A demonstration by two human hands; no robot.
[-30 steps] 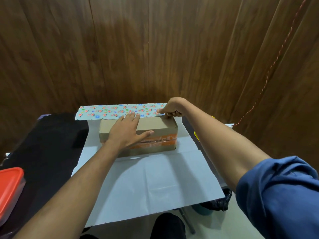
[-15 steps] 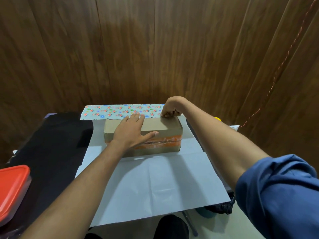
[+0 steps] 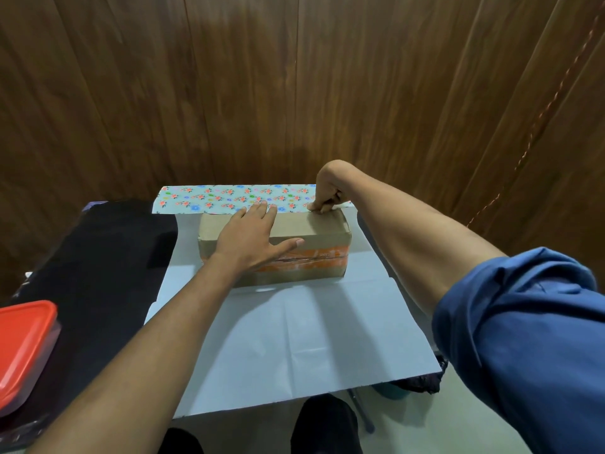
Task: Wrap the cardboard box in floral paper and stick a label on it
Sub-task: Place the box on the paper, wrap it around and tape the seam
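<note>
A long cardboard box (image 3: 314, 226) with orange tape on its front lies across a sheet of floral paper (image 3: 294, 329) spread white side up. The sheet's far edge is folded up, showing its flower print (image 3: 222, 199) behind the box. My left hand (image 3: 252, 239) lies flat on the box's top, fingers spread, thumb along the front face. My right hand (image 3: 325, 196) pinches the paper's far edge at the box's back right corner. No label is in view.
A black cloth (image 3: 98, 267) covers the table to the left of the paper. A container with a red lid (image 3: 23, 348) sits at the left edge. A wooden wall (image 3: 294, 86) stands close behind. The paper's near edge overhangs above my knees.
My right hand has lifted the floral edge a little higher against the back of the box. My left hand stays flat on the box top.
</note>
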